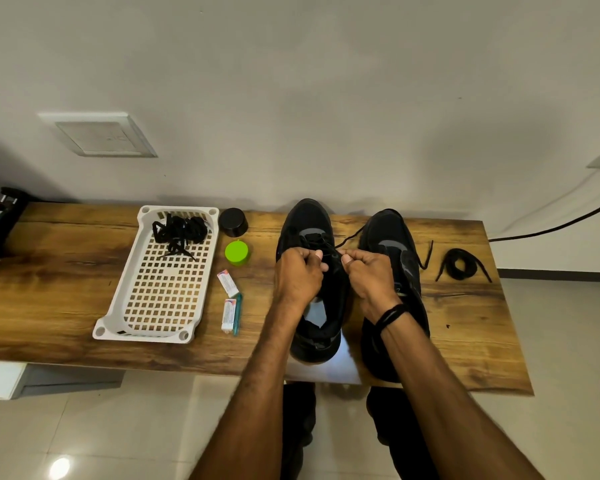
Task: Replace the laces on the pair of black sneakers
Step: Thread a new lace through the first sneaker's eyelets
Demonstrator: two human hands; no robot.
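1. Head view: L hand (300, 271) & R hand (371, 275) both curled, each pinching the black lace (350, 237) over the left-side sneaker (303, 220), mid table (66, 271), toe at far edge.
2. Right-side sneaker (390, 230) is just beside it.
3. Progress, my guess: mid-lacing shoe one. Eyelets hidden by my hands, so can't tell how far.
4. Left to do: finish this shoe, then prob. the other. Coiled lace (459, 265) waits near right end, lace bundle (179, 232) in white basket (118, 306). Old vs new: can't tell.
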